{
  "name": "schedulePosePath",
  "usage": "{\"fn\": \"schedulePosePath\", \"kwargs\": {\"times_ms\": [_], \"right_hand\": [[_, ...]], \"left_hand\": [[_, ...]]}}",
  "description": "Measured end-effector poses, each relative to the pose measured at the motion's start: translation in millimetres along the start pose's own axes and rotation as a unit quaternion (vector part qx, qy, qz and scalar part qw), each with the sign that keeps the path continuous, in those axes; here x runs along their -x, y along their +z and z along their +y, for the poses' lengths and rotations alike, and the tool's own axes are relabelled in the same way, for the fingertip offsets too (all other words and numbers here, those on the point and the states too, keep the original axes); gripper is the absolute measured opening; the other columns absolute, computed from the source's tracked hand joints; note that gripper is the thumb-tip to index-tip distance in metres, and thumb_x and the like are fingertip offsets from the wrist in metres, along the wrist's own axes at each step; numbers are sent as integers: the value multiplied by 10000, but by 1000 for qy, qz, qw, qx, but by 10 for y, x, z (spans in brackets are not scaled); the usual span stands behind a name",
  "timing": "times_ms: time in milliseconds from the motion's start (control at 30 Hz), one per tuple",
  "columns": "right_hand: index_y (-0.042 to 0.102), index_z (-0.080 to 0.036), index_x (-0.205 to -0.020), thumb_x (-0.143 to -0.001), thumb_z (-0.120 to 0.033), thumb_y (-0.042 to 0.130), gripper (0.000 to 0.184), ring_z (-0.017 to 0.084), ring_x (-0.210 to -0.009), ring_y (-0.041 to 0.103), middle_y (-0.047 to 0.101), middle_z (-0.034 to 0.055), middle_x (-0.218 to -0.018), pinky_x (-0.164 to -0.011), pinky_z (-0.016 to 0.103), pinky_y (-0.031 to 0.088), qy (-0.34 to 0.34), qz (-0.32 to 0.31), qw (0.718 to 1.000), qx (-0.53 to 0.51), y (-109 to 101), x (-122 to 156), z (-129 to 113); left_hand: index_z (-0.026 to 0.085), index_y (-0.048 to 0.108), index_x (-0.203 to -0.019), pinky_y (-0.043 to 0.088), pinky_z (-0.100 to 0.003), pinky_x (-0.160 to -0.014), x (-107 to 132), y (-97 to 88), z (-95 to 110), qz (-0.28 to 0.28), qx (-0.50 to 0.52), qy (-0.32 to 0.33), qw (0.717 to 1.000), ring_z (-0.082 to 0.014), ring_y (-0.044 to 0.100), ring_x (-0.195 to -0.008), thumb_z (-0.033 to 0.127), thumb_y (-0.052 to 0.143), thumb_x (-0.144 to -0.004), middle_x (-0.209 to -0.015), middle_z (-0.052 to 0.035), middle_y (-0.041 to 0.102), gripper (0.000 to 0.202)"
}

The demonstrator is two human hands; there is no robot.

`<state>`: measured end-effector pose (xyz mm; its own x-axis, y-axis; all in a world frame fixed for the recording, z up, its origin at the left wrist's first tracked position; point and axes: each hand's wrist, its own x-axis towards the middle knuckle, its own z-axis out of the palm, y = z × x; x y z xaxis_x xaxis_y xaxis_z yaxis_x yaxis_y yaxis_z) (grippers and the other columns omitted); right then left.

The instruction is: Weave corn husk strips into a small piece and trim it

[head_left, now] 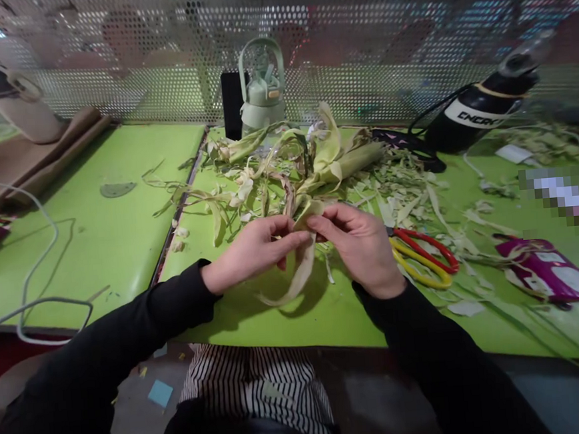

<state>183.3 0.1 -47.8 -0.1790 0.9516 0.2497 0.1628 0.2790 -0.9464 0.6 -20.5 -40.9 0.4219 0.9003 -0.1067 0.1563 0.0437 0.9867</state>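
Note:
Between my two hands, over the front of the green table (pixel 272 325), is a pale strip of corn husk (pixel 301 273) whose loose end curls down to the left. My left hand (pixel 264 246) pinches it between thumb and fingers. Close beside it, my right hand (pixel 359 241) grips the same husk near its upper part. Just beyond my fingers lies a heap of husks (pixel 340 163), some still bunched together in thick pale-green leaves. Scissors with red and yellow handles (pixel 426 260) rest to the right of my right hand, their blades mostly hidden.
A light green bottle (pixel 263 102) and a dark phone (pixel 232 104) stand at the back. Right of the husks are a black bottle (pixel 476 112) and a purple packet (pixel 554 270). A white cable (pixel 43 216), brown paper (pixel 54 152) and pale bottle (pixel 25 107) occupy the left.

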Motion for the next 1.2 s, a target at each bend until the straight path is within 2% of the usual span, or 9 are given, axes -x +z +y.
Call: {"fn": "schedulePosePath", "kwargs": {"times_ms": [100, 233, 467, 667, 833, 900, 1033, 1100, 1200], "right_hand": [[696, -225, -683, -789, -488, 793, 300, 105, -594, 537, 599, -37, -639, -579, 246, 471, 20, -25, 996, -80, -4, -18, 34], [704, -225, -705, -828, -485, 747, 291, 113, -618, 561, 622, -29, -674, -607, 256, 490, 54, -38, 990, -126, -1, -40, 95], [773, -254, -969, -828, -368, 765, 182, 136, -766, 638, 729, -13, -848, -731, 277, 537, -18, -36, 999, -13, -4, -26, 67], [772, -252, -905, -861, -331, 720, 104, 135, -736, 648, 737, -12, -840, -682, 276, 545, -39, -30, 999, 0, 51, -11, 51], [734, -263, -1096, -933, -438, 617, 266, 189, -860, 691, 758, 42, -1007, -742, 344, 552, -37, -37, 990, 135, -190, 6, -33], [682, -259, -1211, -941, -454, 584, 347, 239, -911, 698, 748, 99, -1071, -727, 383, 534, -31, -30, 954, 295, -513, 52, -23], [708, -211, -1024, -832, -311, 650, 224, 290, -718, 664, 721, 162, -831, -630, 422, 465, 53, -84, 793, 601, -1225, 208, 67], [697, -188, -1014, -791, -223, 606, 243, 310, -779, 685, 728, 164, -873, -672, 413, 481, 80, -126, 769, 622, -1411, 274, 87], [658, -136, -1082, -778, -198, 540, 332, 312, -878, 692, 729, 181, -1003, -728, 385, 489, 107, -162, 755, 626, -1445, 275, 77]], "left_hand": [[169, 527, -809, 427, -169, -501, -3, -18, -2, -36, 132, -49, 989, -51, 589, -525, 317, 625, -948, -629, 59, 575, 225], [151, 529, -820, 559, -215, -718, -17, -13, -30, -44, 227, -88, 969, -68, 690, -673, 253, 668, -933, -725, 6, 681, 206], [148, 567, -945, 579, -258, -683, 25, 2, 15, -19, 195, -75, 978, -114, 718, -665, 464, 589, -969, -797, -20, 693, 318], [147, 619, -1022, 511, -176, -514, 15, -9, 6, -34, 234, -87, 968, -81, 702, -594, 313, 499, -1029, -943, -62, 741, 205], [129, 608, -942, 570, -196, -657, -35, -8, -25, 2, 255, -106, 961, -84, 720, -646, 243, 520, -1024, -780, -45, 742, 166], [128, 590, -877, 580, -212, -681, -49, -12, -49, 14, 250, -122, 961, -88, 718, -633, 249, 532, -1020, -723, -39, 731, 197], [116, 626, -851, 598, -258, -766, -49, -23, -103, 0, 261, -115, 959, -97, 727, -684, 300, 580, -996, -768, -58, 750, 239], [102, 672, -873, 595, -271, -821, -44, -21, -117, -19, 260, -100, 960, -98, 728, -732, 299, 663, -946, -827, -65, 761, 210], [100, 708, -886, 588, -261, -793, -42, -1, -115, -22, 238, -98, 966, -86, 706, -695, 256, 738, -884, -807, -51, 758, 159]]}}
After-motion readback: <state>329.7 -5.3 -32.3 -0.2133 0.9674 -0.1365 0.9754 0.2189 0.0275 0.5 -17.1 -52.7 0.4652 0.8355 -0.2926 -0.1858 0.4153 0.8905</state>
